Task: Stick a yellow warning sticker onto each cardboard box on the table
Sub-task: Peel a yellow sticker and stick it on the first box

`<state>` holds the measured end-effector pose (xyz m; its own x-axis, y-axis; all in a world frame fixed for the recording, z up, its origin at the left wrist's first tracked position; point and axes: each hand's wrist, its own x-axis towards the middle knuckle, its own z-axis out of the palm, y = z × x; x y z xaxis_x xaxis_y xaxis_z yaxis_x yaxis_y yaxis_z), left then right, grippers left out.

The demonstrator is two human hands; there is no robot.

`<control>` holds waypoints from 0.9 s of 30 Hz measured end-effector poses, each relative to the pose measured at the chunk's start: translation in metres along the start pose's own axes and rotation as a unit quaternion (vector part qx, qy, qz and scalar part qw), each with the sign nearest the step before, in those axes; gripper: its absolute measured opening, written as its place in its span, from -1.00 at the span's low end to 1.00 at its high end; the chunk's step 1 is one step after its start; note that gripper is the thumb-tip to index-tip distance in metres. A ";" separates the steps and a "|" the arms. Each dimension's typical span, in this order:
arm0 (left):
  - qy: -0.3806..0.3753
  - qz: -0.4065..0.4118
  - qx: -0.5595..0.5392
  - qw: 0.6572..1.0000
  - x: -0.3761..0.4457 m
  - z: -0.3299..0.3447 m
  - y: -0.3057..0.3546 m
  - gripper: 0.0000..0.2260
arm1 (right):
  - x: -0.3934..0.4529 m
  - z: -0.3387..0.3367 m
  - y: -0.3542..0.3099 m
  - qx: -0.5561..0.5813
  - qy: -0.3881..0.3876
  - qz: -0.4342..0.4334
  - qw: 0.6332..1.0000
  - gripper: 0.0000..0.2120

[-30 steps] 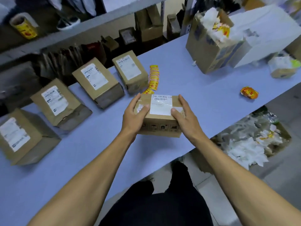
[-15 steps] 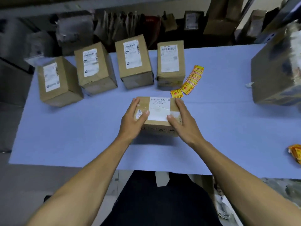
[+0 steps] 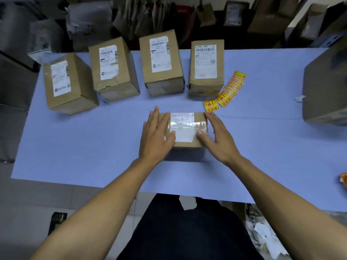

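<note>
Small brown cardboard box now resting on blue bench | left hand, right hand loosening, grips wide | yellow warning stickers lying beside, awaiting pickup.

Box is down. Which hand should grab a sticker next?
Right, probably. The right hand rests on the box edge nearest the stickers, its fingertips just short of the closest one. The left hand is on the far side and would cross over.
</note>
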<state>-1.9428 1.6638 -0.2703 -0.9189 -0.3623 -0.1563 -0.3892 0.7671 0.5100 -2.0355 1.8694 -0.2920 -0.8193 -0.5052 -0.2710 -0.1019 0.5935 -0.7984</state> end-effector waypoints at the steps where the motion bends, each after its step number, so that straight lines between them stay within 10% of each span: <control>1: -0.007 0.043 0.039 0.998 0.005 0.001 0.006 -0.47 | 0.001 -0.004 0.003 0.010 0.028 0.014 0.999 -0.41; 7: -0.109 0.127 0.190 0.967 0.044 0.038 0.032 -0.40 | 0.035 -0.014 0.035 -0.119 0.061 0.087 0.987 -0.58; 20: -0.062 0.140 0.191 0.970 0.042 0.038 0.030 -0.40 | 0.106 -0.009 0.023 -0.387 -0.017 -0.019 0.922 -0.54; 27: -0.058 0.137 0.190 0.971 0.041 0.036 0.032 -0.40 | 0.082 -0.011 0.038 -0.345 -0.017 -0.024 0.938 -0.66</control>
<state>-1.9950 1.6931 -0.2910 -0.9838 -0.0730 -0.1639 -0.1057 0.9740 0.2005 -2.1126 1.8572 -0.3384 -0.7873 -0.5543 -0.2702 -0.4885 0.8280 -0.2754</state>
